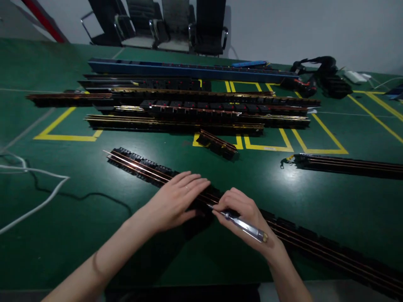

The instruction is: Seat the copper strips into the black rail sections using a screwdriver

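Observation:
A long black strip (138,164) with copper rails and a row of black socket blocks runs diagonally across the green table (315,201), from left centre to the lower right corner. My left hand (174,201) lies flat on it, fingers stretched out and together. My right hand (241,209) is closed round a small clear-handled screwdriver (244,224), whose metal tip rests at the strip just beside my left fingertips.
Several more long strips (176,123) lie stacked across the table's middle, a blue one (189,70) behind them. A short piece (218,144) lies apart, another strip (349,163) at right. White and black cables (37,176) trail at left. Black cords (327,77) and chairs (176,25) stand beyond.

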Demonstrator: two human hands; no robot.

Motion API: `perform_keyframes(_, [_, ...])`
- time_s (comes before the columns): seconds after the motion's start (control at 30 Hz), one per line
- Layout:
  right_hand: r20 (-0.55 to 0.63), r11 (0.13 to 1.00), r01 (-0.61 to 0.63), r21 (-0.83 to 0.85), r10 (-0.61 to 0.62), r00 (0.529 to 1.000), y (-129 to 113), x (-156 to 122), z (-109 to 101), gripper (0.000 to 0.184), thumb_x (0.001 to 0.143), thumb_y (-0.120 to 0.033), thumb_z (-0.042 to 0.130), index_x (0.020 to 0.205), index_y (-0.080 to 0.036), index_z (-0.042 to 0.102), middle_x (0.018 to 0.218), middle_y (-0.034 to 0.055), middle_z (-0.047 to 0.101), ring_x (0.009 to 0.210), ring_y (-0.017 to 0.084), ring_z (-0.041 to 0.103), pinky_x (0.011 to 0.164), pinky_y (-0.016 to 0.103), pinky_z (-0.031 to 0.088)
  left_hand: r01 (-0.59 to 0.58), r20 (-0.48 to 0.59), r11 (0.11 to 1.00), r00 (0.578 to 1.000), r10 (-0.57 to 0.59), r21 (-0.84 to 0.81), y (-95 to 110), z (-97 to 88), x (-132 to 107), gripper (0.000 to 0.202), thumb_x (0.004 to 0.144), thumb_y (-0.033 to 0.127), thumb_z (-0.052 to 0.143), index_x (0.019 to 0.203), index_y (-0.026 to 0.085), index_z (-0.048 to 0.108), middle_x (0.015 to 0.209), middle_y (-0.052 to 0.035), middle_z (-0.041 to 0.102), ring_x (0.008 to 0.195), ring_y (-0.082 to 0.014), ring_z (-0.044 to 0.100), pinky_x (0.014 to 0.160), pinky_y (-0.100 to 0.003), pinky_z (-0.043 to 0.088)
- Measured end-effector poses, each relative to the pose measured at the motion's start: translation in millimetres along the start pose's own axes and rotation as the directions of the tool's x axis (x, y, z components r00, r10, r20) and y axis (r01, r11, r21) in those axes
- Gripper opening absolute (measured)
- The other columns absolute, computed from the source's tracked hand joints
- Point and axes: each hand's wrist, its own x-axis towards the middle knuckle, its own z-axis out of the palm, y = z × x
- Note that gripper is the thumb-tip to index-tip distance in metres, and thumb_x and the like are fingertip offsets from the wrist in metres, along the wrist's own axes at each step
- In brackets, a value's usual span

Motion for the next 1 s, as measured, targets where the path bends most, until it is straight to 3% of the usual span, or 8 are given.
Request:
perform_keyframes(0.07, [0.009,1.0,0.01,-0.014,-0.01,1.0,0.0,-3.8,-2.3,0.011,0.093,-0.023,0.059,0.087,-0.016,0.065,0.085,0.0025,0.062,0.083,0.011,0.051,0.077,0.026,0.041,-0.014,-0.042,1.0,0.999,0.013,-0.018,7.7,13.1,13.4,0.051,0.093,0.043,0.058,0.137,0.021,0.048,0.133,-0.0063,0.06,0.119,-0.0223,0.055,0.103,-0.04,0.041])
perform_keyframes(0.17, [0.006,1.0,0.004,-0.026,-0.003,1.0,1.7,-14.4,-8.7,0.01,0.093,-0.02,0.059,0.086,-0.015,0.063,0.083,0.002,0.061,0.081,0.01,0.051,0.076,0.026,0.041,0.016,-0.077,1.0,0.997,-0.017,-0.021,-1.2,22.0,14.6,0.043,0.094,0.049,0.055,0.129,0.025,0.055,0.125,-0.0044,0.064,0.106,-0.0213,0.058,0.089,-0.037,0.044])
perform_keyframes(0.3, [-0.025,0.999,0.003,-0.055,-0.005,1.0,0.6,-23.5,-10.9,0.008,0.092,-0.018,0.059,0.085,-0.016,0.063,0.083,0.0019,0.061,0.08,0.01,0.052,0.074,0.025,0.041,0.086,-0.06,0.996,0.994,-0.086,-0.01,-27.4,11.4,-9.3,0.043,0.094,0.047,0.055,0.132,0.026,0.055,0.129,-0.0043,0.063,0.109,-0.0218,0.057,0.093,-0.039,0.043])
perform_keyframes(0.47, [-0.014,0.99,0.088,-0.113,-0.09,0.996,-6.3,-8.8,5.0,0.012,0.093,-0.018,0.057,0.084,-0.014,0.064,0.083,0.0032,0.062,0.08,0.01,0.052,0.072,0.024,0.042,0.17,-0.02,0.985,0.985,-0.169,0.02,-51.3,-1.7,-38.7,0.043,0.095,0.044,0.055,0.133,0.026,0.053,0.13,-0.0043,0.062,0.111,-0.0234,0.055,0.095,-0.042,0.042])
perform_keyframes(0.7, [0.014,0.979,0.129,-0.159,-0.128,0.992,-7.2,7.3,17.7,0.017,0.094,-0.019,0.054,0.081,-0.014,0.061,0.083,0.0042,0.061,0.078,0.01,0.052,0.072,0.024,0.042,0.221,-0.019,0.975,0.975,-0.221,-0.02,-66.6,-4.1,-43.7,0.042,0.093,0.047,0.055,0.13,0.026,0.054,0.133,-0.0046,0.06,0.113,-0.0246,0.054,0.099,-0.045,0.041])
perform_keyframes(0.83, [0.008,0.983,0.101,-0.151,-0.101,0.995,-9.1,6.4,16.1,0.013,0.094,-0.019,0.055,0.084,-0.014,0.062,0.084,0.0042,0.061,0.08,0.011,0.053,0.072,0.024,0.043,0.2,0.003,0.98,0.98,-0.2,-0.002,-45.9,-11.3,-28.9,0.058,0.088,0.056,0.056,0.136,0.023,0.049,0.138,-0.0071,0.056,0.125,-0.0284,0.049,0.11,-0.051,0.033])
perform_keyframes(0.93, [-0.001,0.984,0.097,-0.148,-0.098,0.995,-9.8,6.1,17.7,0.011,0.093,-0.018,0.056,0.084,-0.015,0.061,0.085,0.004,0.061,0.081,0.011,0.053,0.075,0.024,0.044,0.042,0.021,0.998,0.999,-0.041,-0.038,-12.4,-4.0,-8.6,0.081,0.085,0.061,0.058,0.149,0.019,0.033,0.149,-0.0087,0.047,0.136,-0.0282,0.041,0.12,-0.05,0.021])
perform_keyframes(1.0, [-0.013,0.984,0.097,-0.152,-0.1,0.995,-10.0,4.3,18.1,0.012,0.093,-0.018,0.056,0.083,-0.015,0.06,0.085,0.004,0.062,0.082,0.011,0.054,0.077,0.025,0.044,-0.049,0.019,0.996,0.999,0.051,-0.078,6.0,7.5,4.8,0.072,0.086,0.057,0.058,0.144,0.019,0.04,0.143,-0.0081,0.053,0.129,-0.0259,0.047,0.113,-0.045,0.031])
